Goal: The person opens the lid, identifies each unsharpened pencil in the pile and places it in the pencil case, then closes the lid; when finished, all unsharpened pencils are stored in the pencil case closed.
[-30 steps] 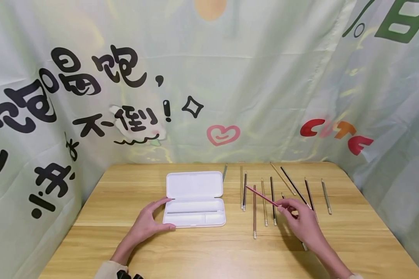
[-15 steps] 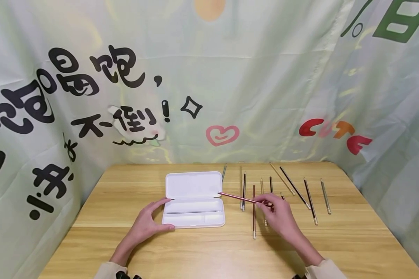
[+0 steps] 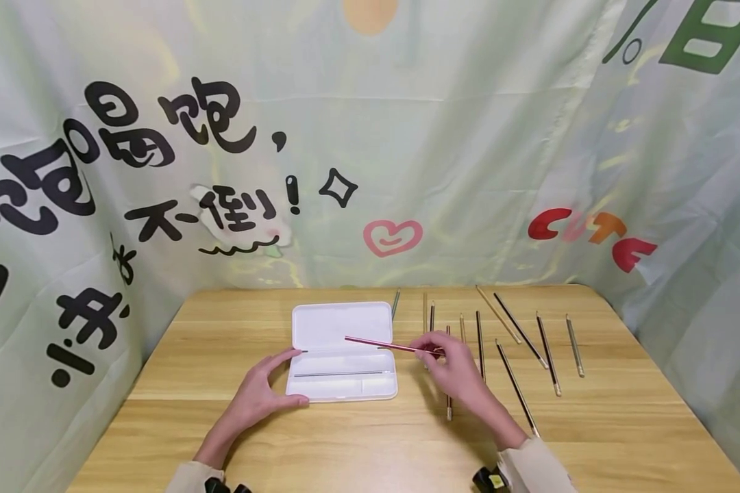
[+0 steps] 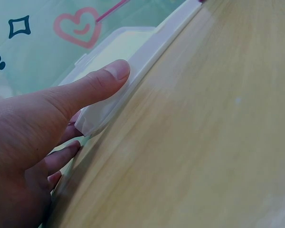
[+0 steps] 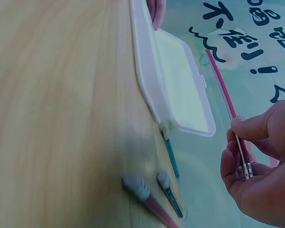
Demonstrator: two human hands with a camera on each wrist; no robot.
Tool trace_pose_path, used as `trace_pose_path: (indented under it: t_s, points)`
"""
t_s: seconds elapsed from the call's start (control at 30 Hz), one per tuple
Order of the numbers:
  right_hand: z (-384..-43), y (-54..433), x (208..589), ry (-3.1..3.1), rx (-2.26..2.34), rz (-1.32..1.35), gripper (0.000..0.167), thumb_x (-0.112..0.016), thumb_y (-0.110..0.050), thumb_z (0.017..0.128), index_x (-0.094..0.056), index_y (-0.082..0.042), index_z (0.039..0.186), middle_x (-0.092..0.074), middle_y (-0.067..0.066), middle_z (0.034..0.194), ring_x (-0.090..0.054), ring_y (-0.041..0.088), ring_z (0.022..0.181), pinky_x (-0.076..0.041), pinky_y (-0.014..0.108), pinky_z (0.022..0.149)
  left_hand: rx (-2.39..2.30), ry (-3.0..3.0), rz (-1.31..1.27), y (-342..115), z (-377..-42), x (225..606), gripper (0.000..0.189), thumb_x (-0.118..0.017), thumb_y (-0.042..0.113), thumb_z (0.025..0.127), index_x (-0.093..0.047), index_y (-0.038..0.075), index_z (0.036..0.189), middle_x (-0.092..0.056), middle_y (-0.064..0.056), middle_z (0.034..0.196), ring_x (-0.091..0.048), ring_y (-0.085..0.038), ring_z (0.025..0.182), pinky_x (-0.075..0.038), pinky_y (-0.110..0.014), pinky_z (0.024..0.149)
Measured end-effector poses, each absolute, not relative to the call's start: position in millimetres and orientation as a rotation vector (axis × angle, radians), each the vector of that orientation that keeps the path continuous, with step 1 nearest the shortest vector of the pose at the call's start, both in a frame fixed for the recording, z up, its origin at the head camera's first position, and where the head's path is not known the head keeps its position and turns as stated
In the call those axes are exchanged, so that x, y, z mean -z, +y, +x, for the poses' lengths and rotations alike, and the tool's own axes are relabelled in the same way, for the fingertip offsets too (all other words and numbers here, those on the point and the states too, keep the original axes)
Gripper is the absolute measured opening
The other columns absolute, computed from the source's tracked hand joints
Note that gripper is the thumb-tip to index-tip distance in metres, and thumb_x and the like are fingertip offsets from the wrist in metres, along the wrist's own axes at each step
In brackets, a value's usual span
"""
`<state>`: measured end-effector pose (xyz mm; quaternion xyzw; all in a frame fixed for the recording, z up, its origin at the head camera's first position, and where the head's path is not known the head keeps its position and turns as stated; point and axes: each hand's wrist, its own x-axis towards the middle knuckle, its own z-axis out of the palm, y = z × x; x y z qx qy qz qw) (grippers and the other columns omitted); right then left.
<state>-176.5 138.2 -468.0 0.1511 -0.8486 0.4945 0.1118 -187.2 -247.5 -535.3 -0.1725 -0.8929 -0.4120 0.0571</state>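
Note:
A white pencil case [image 3: 342, 327] lies with its lid raised back on the table. My left hand [image 3: 265, 387] holds its left end, thumb at the front edge and fingers by the hinge. In the left wrist view the thumb [image 4: 97, 85] presses on the case wall. A thin dark line runs along inside the tray; whether it is a pencil or an edge I cannot tell. My right hand [image 3: 450, 370] pinches a red pencil [image 3: 376, 343] near its eraser end. The pencil's other end points left, above the case. In the right wrist view its metal ferrule shows by the palm.
Several loose pencils lie on the wooden table [image 3: 345, 445] at the right, among them a black pencil [image 3: 516, 387], a grey pencil [image 3: 575, 346] and another red pencil [image 3: 449, 404]. A green pencil [image 3: 396, 305] sits behind the case. Printed cloth [image 3: 469, 171] hangs around the table.
My right hand has moved left with the red pencil, from over the loose pencils to beside the case. The pencil now reaches over the case. My left hand has stayed put.

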Motion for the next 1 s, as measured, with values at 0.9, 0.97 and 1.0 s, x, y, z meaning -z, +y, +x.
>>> trace_pose_path:
  t_s: [0.9,0.97,1.0]
  points:
    - [-200.2,69.9,485.8,-2.582,-1.392,0.543,0.012,-0.071,0.005,0.092,-0.077,-0.003,0.098,-0.076,0.006,0.095,-0.065,0.016,0.083,-0.056,0.026,0.071,1.216,-2.728,-0.502,-247.7,-188.1,534.1,0.09,-0.095,0.054,0.063,-0.062,0.023,0.141,-0.059,-0.014,0.144,-0.054,-0.04,0.13,-0.041,-0.065,0.106]
    - [-200.4,65.6,489.4,-2.593,-1.371,0.556,0.013,-0.071,0.006,0.091,-0.078,-0.003,0.097,-0.076,0.007,0.095,-0.066,0.016,0.084,-0.056,0.026,0.072,1.222,-2.727,-0.503,-247.5,-188.0,534.2,0.09,-0.095,0.054,0.063,-0.062,0.024,0.141,-0.059,-0.013,0.144,-0.054,-0.04,0.13,-0.041,-0.065,0.106]
    - [-200.5,63.6,491.0,-2.599,-1.368,0.561,0.013,-0.071,0.006,0.091,-0.078,-0.003,0.097,-0.076,0.007,0.094,-0.067,0.016,0.085,-0.057,0.026,0.074,1.224,-2.726,-0.502,-247.4,-187.9,534.2,0.091,-0.096,0.054,0.063,-0.062,0.024,0.141,-0.059,-0.013,0.144,-0.054,-0.04,0.13,-0.041,-0.065,0.106]
